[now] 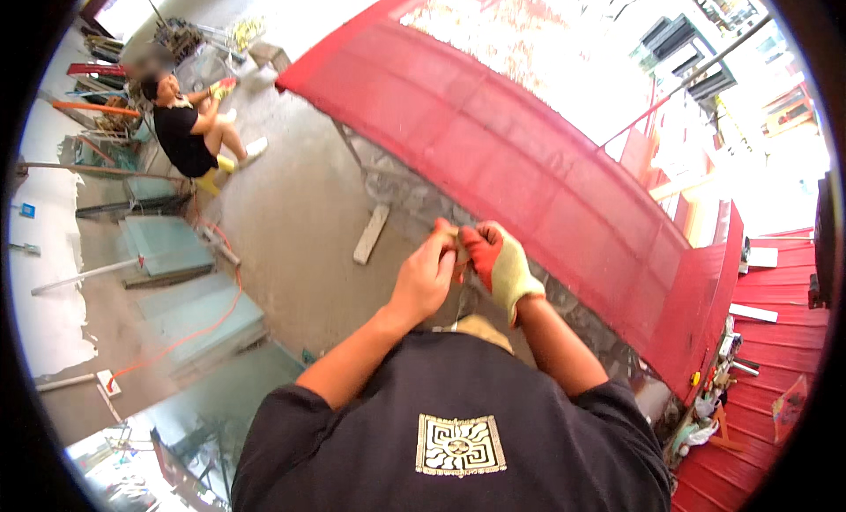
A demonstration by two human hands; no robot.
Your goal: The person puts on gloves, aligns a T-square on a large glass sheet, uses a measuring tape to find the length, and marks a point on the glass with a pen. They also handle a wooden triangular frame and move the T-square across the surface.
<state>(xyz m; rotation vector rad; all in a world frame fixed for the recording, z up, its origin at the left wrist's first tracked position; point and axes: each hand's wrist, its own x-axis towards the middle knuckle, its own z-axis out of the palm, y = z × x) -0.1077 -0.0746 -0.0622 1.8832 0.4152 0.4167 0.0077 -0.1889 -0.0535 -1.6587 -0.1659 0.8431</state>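
Observation:
My left hand (421, 281) is bare, and its fingers are closed in front of my chest. My right hand (502, 267) wears a pale yellow work glove with red-coated fingers, which are curled in against the left fingertips. Between the two hands, red-orange and pale material (458, 269) shows; it looks like a second work glove, mostly hidden by my fingers. Both hands are raised near the edge of a large red panelled surface (493, 124).
A seated person (189, 120) in dark clothes and gloves is at the far left. Glass sheets (167, 245) and an orange cord (231, 302) lie left. A pale block (372, 234) sits on the concrete floor (291, 212). Tools (723, 367) clutter the right.

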